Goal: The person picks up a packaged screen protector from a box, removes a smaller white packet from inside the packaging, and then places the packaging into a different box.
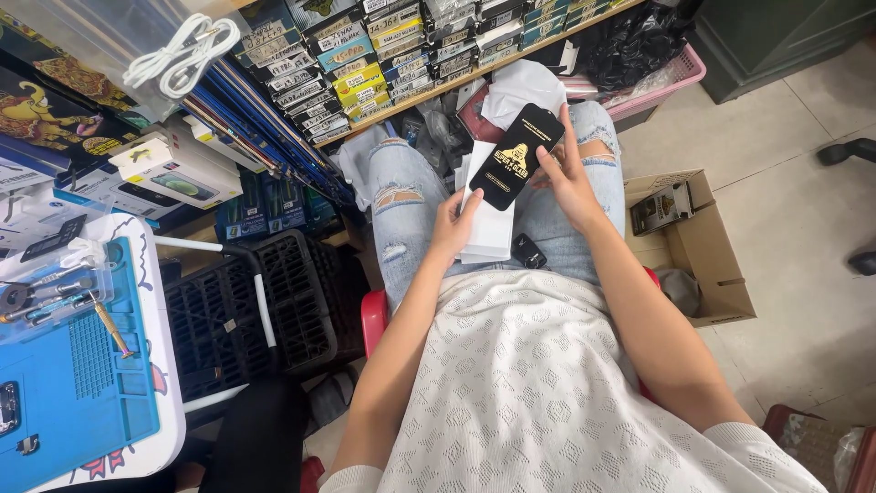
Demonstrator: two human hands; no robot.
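White knit fabric of the person's top (538, 383) fills the lower frame, with both bare forearms reaching forward over ripped light jeans (401, 196). Held above the lap, a black rectangular packet with a gold emblem (516, 155) sits between the hands: the right hand (568, 178) grips its right edge, fingers closed on it, while the left hand (453, 224) closes on the lower left corner together with a stack of white sleeves (490, 224) beneath. A small dark object (528, 250) lies on the lap just beside the stack. To the left stands a blue work mat (82, 393) with tools; to the right, an open cardboard box (698, 246) on the floor.
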